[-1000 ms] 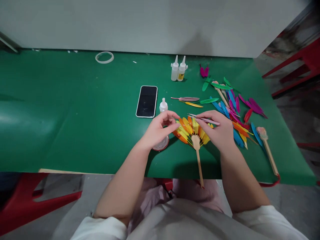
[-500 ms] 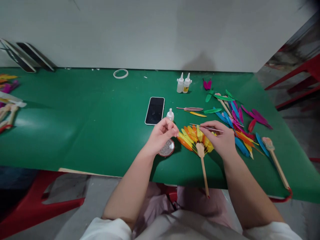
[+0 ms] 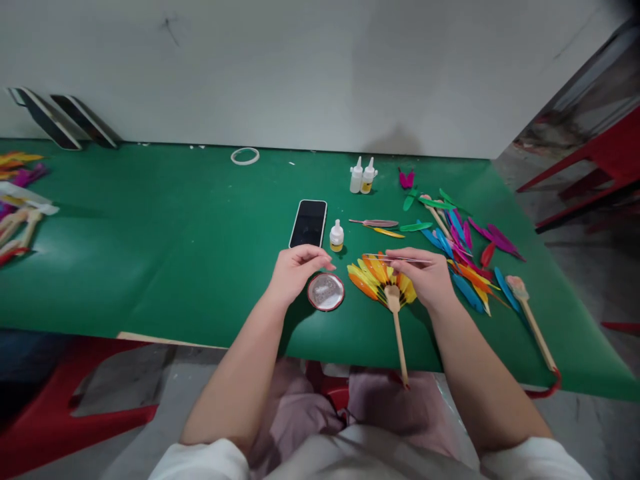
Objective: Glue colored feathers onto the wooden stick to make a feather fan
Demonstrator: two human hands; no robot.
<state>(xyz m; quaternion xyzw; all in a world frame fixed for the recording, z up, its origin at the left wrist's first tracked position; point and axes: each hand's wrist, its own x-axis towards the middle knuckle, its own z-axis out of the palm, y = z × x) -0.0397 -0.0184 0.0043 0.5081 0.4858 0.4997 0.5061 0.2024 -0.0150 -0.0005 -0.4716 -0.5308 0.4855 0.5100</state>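
My right hand [image 3: 419, 272] grips a pair of thin metal tweezers [image 3: 375, 258], their tips pointing left over the feathers. Under them lies a fan of yellow and orange feathers [image 3: 369, 279] on a pale wooden handle [image 3: 400, 343], which reaches past the table's near edge. My left hand [image 3: 300, 270] hovers above and left of a round shallow dish with a red rim [image 3: 326, 292], fingers pinched together; whether anything is between them is hidden. A small white glue bottle with a yellow label [image 3: 337, 237] stands just behind the dish.
A phone [image 3: 309, 223] lies behind my left hand. Two more bottles [image 3: 363, 179] stand near the wall. Loose coloured feathers [image 3: 457, 233] and another wooden handle [image 3: 535, 327] are spread on the right. A white ring [image 3: 245, 157] lies at the back of the green table [image 3: 165, 227].
My left hand has moved left, away from the feather fan, uncovering the dish and the glue bottle. The right hand keeps the tweezers over the fan. The view has shifted slightly.
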